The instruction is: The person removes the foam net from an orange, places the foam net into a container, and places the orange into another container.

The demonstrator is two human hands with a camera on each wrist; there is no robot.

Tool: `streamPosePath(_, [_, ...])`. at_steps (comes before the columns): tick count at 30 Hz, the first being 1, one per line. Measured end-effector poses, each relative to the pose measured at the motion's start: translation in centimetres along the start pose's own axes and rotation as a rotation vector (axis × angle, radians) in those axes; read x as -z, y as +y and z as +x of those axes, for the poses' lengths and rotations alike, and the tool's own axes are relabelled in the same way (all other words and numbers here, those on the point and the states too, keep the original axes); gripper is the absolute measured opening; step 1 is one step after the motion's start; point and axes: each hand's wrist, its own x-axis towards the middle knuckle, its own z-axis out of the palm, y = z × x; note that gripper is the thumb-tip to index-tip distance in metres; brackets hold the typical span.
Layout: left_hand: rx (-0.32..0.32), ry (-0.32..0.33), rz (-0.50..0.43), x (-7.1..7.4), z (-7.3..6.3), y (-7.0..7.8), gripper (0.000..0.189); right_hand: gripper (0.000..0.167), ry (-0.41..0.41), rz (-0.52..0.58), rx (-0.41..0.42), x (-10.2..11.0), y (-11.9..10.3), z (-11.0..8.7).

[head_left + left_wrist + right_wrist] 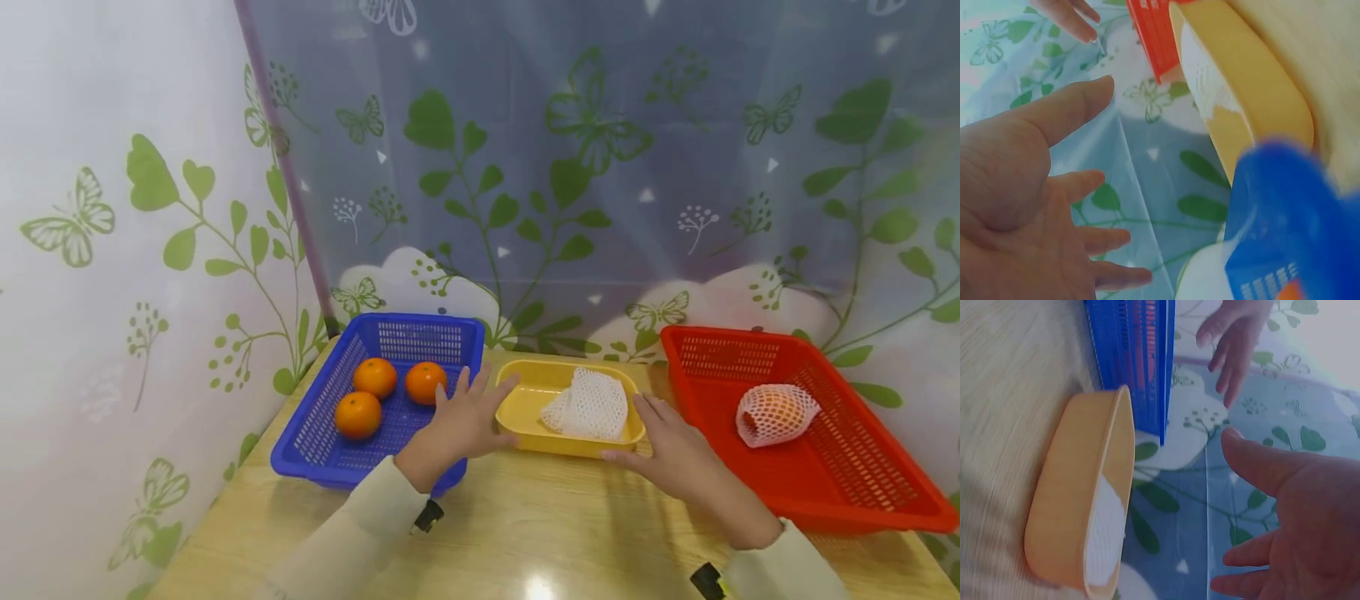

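A yellow tray (551, 442) stands mid-table with white foam netting (592, 404) inside it. My left hand (465, 421), fingers spread, hovers between that tray and the blue basket (315, 467); nothing is in its palm in the left wrist view. Over the tray's right end is my right hand (678, 450), its fingers extended and holding nothing. Several oranges (357, 415) lie bare in the blue basket. In the red basket (795, 487) on the right, one orange (780, 414) sits wrapped in white foam netting.
A wooden table (517, 533) carries both baskets and the tray. Behind it hangs a printed curtain (510, 208) with leaves and butterflies, and a similar pale sheet (135, 333) covers the left side. The baskets flank the tray closely.
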Motion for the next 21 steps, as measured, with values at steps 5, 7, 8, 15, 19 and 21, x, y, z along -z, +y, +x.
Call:
streamPosePath(5, [-0.028,-0.031,-0.019,-1.0,-0.1,0.9,0.085,0.107,-0.034,0.051,-0.085,1.0,2.0,-0.4])
streamPosePath(7, [-0.049,-0.045,-0.026,-1.4,0.0,1.5,0.086,0.107,-0.048,0.063,-0.118,1.5,3.1,-0.3])
streamPosePath(8, [-0.062,-0.05,-0.029,-1.5,0.1,1.8,0.087,0.107,-0.053,0.064,-0.137,1.8,3.6,-0.3])
streamPosePath(15, [-0.149,-0.05,-0.05,-2.1,1.0,4.6,0.09,0.111,-0.093,0.11,-0.199,3.7,6.6,0.4])
streamPosePath(19, [-0.189,-0.053,-0.053,-2.4,1.6,6.5,0.09,0.111,-0.128,0.134,-0.236,4.4,8.0,0.9])
streamPosePath(21, [-0.195,-0.054,-0.041,-2.5,1.8,7.5,0.09,0.111,-0.15,0.15,-0.259,4.9,8.9,1.1])
